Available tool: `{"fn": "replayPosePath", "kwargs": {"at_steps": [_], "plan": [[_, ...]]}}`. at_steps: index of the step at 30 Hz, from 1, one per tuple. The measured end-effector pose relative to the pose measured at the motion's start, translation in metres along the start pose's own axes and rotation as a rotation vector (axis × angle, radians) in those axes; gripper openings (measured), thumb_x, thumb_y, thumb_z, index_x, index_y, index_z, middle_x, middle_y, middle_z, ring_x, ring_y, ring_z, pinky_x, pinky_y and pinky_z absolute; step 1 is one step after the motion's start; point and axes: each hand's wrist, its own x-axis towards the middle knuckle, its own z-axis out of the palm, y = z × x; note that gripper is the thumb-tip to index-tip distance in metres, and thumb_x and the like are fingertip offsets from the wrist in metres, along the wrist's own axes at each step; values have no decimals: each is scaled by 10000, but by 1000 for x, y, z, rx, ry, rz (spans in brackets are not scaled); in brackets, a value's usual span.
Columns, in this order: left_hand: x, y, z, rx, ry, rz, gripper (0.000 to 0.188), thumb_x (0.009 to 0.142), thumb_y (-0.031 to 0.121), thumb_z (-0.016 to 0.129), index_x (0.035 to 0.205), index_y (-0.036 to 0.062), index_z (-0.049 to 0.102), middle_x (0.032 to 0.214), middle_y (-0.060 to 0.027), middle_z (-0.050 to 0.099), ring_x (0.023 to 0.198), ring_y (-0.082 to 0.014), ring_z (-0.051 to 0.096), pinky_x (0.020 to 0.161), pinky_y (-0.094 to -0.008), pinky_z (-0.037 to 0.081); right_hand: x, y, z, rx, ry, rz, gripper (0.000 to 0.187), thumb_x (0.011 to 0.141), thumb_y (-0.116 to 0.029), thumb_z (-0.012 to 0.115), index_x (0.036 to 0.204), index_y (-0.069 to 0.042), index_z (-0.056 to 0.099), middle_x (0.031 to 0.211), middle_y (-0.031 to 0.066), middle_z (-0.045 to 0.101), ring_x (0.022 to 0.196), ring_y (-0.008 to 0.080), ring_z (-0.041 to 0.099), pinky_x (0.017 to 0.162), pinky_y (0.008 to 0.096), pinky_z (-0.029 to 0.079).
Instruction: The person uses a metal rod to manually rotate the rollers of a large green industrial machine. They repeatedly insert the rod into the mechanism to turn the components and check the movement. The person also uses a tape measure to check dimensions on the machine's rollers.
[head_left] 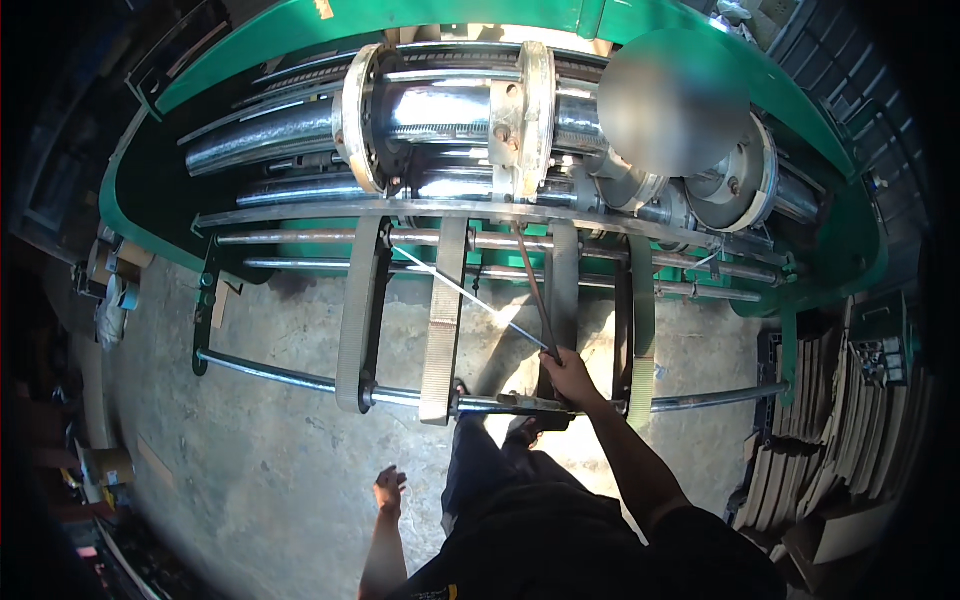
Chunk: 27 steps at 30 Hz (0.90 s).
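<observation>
Right hand: bare right hand (568,376), closed around the near end of a slim dark brown rod (534,283); the fingers are together on it, with no gap visible.
Dark brown rod: in front of the person, its long axis running from the right hand away from the body and slightly left, up to the bars below the middle of the machine.
Thin pale rod: a straight, silvery-white rod (463,290) slanting from the right hand far to the upper left, beside the top of the leftmost strap. Its near end meets the fingers; whether they grip it, I cannot tell.
Nearer hand: the right; both rods lie ahead of it, spreading apart like a narrow V.
Left hand: bare left hand (389,490), low and well apart from the rods, fingers loosely parted, nothing visible in it, above the grey concrete floor (280,430).
Straps: four woven grey-beige straps (446,300) looped down to a shiny round metal bar (270,371); the right hand appears over the third from the left.
Behind: green metal machine frame (540,12) holding polished steel cylinders (265,135).
</observation>
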Motion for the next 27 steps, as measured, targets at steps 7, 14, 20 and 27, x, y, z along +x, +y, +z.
{"fn": "replayPosePath", "kwargs": {"at_steps": [7, 14, 20, 27], "plan": [[23, -17, -31, 221, -253, -284, 368, 996, 265, 566, 1310, 74, 586, 1045, -113, 714, 903, -221, 708, 687, -361, 549, 25, -14, 22, -82, 86, 78, 271, 948, -299, 654, 980, -30, 679, 667, 92, 618, 624, 185, 618, 616, 375, 474], [128, 86, -61, 225, -260, -100, 374, 1011, 279, 491, 1305, 64, 578, 1024, -101, 702, 859, -193, 685, 695, -341, 522, 37, -28, 52, -93, 200, 60, 284, 931, -294, 671, 992, -17, 680, 769, 130, 670, 701, 240, 656, 679, 408, 491], [178, 175, -50, 135, -230, 78, 429, 988, 338, 556, 1320, 66, 576, 1033, -91, 703, 846, -179, 677, 695, -323, 512, 49, -86, 43, -610, 255, -21, 371, 964, -275, 596, 1175, 27, 641, 918, 196, 724, 874, 338, 723, 778, 452, 578], [53, 337, 107, 144, -964, 184, 569, 993, 221, 598, 1509, 67, 414, 1363, -130, 580, 1284, -231, 529, 1037, -362, 454, 54, -204, 10, -853, 25, 90, 296, 901, -158, 579, 1105, 37, 668, 1067, 252, 701, 1007, 400, 690, 858, 468, 570]]}}
